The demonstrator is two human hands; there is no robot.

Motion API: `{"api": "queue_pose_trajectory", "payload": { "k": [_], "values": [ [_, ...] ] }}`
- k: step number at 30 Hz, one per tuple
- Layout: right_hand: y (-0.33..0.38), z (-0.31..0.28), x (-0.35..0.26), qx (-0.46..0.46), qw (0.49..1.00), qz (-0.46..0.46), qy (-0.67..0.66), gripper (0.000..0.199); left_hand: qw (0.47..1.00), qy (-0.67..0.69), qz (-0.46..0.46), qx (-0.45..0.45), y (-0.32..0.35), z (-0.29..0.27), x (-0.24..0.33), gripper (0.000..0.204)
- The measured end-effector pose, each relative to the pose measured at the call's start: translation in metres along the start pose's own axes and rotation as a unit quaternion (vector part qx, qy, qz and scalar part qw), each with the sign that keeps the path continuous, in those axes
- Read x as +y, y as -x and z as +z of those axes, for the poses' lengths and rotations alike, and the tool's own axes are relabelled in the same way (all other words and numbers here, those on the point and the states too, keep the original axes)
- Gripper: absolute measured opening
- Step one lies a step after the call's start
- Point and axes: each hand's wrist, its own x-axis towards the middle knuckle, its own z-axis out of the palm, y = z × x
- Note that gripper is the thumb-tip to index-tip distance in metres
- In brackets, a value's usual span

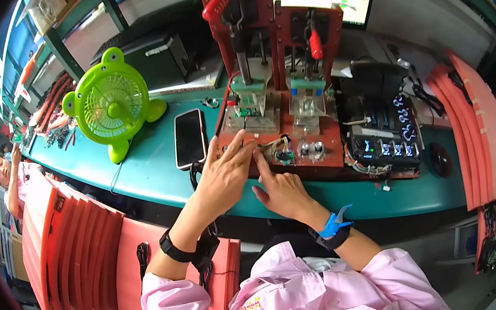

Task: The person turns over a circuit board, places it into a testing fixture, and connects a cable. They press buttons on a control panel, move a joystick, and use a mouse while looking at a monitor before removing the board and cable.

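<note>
My left hand reaches over the front left edge of a red test fixture, fingers stretched out and slightly apart. My right hand is close beside it, its index finger extended to the fixture's front edge and touching or nearly touching the left fingertips. No held thing shows in either hand, though the undersides are hidden. Just beyond the fingers lie thin coloured wires. Behind them a small green circuit board sits in a clear block under a toggle clamp with a red handle. A black cable hangs below my left hand.
Left of the fixture are a phone and a green frog-shaped fan. To the right stand a black instrument box with lit displays and a mouse. Pink foam sheets stack at left and right. Other people sit at both sides.
</note>
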Motion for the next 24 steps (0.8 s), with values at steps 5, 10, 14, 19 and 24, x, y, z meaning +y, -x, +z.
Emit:
{"api": "queue_pose_trajectory", "payload": {
  "k": [5,10,14,19,24],
  "values": [
    [0.02,0.005,0.004,0.146,0.976,-0.046,-0.156,0.054,0.989,0.132,-0.029,0.051,-0.015,-0.002,0.006,0.041],
    [0.04,0.0,0.027,0.147,0.982,-0.02,-0.114,0.029,0.973,0.204,0.03,0.1,-0.03,-0.013,0.015,0.029],
    [0.049,0.008,0.04,0.137,0.974,-0.041,-0.177,0.013,0.976,0.177,-0.027,0.123,-0.039,-0.007,0.008,0.021],
    [0.049,0.01,0.045,0.112,0.978,-0.035,-0.173,0.009,0.98,0.172,-0.015,0.097,-0.062,-0.007,0.013,0.015],
    [0.05,0.007,0.044,0.114,0.976,-0.029,-0.182,0.008,0.984,0.055,0.056,0.158,-0.051,-0.005,0.031,0.012]
  ]
}}
